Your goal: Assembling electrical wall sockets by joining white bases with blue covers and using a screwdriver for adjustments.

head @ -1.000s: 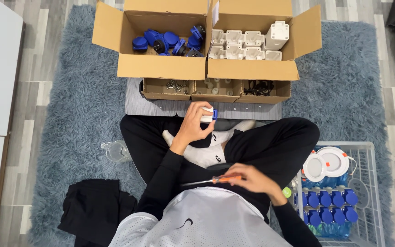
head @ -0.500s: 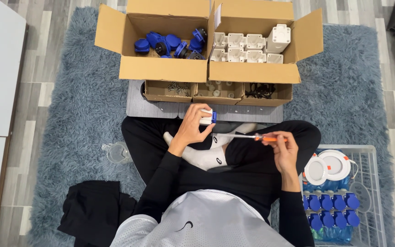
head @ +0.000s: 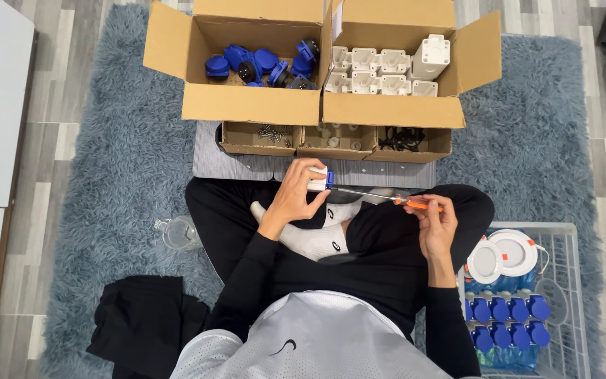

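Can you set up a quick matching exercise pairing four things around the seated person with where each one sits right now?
Things:
1. blue parts
2. white parts
3. screwdriver
4. round white lamps

Places:
A. in the wire basket
B. in the left cardboard box
C. in the right hand
D. in the right cardboard box

Pairs: 1-B, 2-D, 3-C, 4-A

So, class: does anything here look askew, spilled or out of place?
One white housing stands upright above the flat-packed rest in the right cardboard box. A clear glass sits on the shaggy rug beside the knee, where it could tip.
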